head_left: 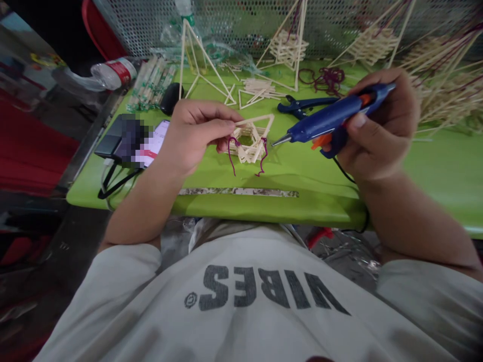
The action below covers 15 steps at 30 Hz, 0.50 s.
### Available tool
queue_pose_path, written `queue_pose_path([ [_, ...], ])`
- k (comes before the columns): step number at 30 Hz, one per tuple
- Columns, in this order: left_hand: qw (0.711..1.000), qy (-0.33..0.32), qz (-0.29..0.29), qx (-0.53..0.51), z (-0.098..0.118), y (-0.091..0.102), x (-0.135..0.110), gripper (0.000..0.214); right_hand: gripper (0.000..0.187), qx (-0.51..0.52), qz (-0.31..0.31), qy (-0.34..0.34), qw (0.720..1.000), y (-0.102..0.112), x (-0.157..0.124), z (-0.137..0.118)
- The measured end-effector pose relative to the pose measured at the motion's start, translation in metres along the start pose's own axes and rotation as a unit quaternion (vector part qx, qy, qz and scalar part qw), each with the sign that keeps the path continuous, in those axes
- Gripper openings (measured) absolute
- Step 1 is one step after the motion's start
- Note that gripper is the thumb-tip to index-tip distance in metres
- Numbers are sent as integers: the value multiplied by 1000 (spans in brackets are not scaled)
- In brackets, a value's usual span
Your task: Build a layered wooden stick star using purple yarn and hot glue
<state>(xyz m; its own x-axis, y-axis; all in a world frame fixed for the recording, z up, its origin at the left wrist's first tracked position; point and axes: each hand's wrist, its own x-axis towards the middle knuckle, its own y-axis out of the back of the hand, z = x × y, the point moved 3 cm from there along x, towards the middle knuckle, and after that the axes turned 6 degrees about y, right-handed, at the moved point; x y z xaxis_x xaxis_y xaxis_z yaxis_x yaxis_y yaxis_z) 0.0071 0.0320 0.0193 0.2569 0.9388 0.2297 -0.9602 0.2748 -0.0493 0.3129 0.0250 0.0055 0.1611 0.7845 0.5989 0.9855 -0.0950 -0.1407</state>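
Observation:
My left hand (196,133) pinches a small stacked frame of thin wooden sticks (251,138) with maroon thread hanging from it, held just above the green table (294,173). My right hand (377,125) grips a blue glue gun with an orange trigger (332,118). Its metal tip points left and sits just right of the stick frame, close to it but not touching.
Blue-handled pliers (302,105) and a tangle of maroon thread (324,78) lie behind the gun. Stick pyramids (199,65) and stick piles (445,85) crowd the back and right. A phone (151,143), black case and plastic bottle (109,73) lie at left.

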Motion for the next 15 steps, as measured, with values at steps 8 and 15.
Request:
queue_pose_path([
  [8,1000,3,2,-2,2,-1,-1,7,55,19,-8,-6,1000,-2,-3,-1],
  [15,1000,15,13,5,2,-3,-2,11,42,39,-33,15,999,-6,-3,-6],
])
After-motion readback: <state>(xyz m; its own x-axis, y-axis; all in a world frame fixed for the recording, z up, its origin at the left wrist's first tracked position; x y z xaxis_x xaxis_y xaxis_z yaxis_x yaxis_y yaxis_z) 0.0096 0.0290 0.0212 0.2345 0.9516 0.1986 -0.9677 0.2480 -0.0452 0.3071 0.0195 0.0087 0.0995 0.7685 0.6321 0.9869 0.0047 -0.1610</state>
